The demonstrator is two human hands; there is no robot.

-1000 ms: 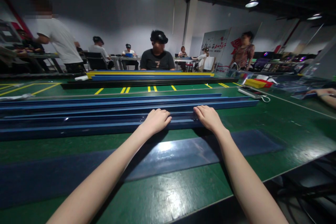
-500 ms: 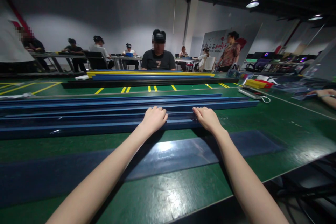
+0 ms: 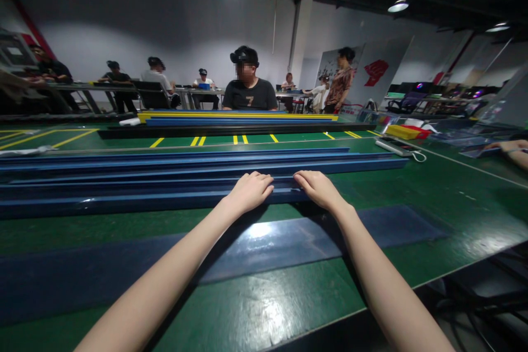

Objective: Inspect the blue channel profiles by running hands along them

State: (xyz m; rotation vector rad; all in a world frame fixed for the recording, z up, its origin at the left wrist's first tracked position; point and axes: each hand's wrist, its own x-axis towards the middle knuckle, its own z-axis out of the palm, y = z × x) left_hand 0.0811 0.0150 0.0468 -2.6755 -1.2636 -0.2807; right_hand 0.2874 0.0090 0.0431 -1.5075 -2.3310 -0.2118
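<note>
A long blue plastic strip (image 3: pixel 140 202) with raised edges lies crosswise on the green table (image 3: pixel 424 187), the nearest of several such strips. Close to its right end, my left hand (image 3: pixel 250 192) is closed over it, thumb on the near side and fingers over the top. My right hand (image 3: pixel 318 187) pinches the same strip at its end, a short gap from the left. The undersides of both hands are hidden. Below my forearms lies a flat, see-through plastic sheet (image 3: pixel 268 247), long and shiny.
More blue strips (image 3: pixel 363 165) lie just beyond my hands. Further off are a black strip (image 3: pixel 247 130) and a yellow strip (image 3: pixel 239 116). A white phone-like device (image 3: pixel 396 146) is at right, near a co-worker's hand (image 3: pixel 511 148). A person (image 3: pixel 249 93) sits opposite.
My left hand has slid right along the blue strip and my right hand slightly left, narrowing the gap between them. The seated person opposite has turned their head; a standing person has moved left.
</note>
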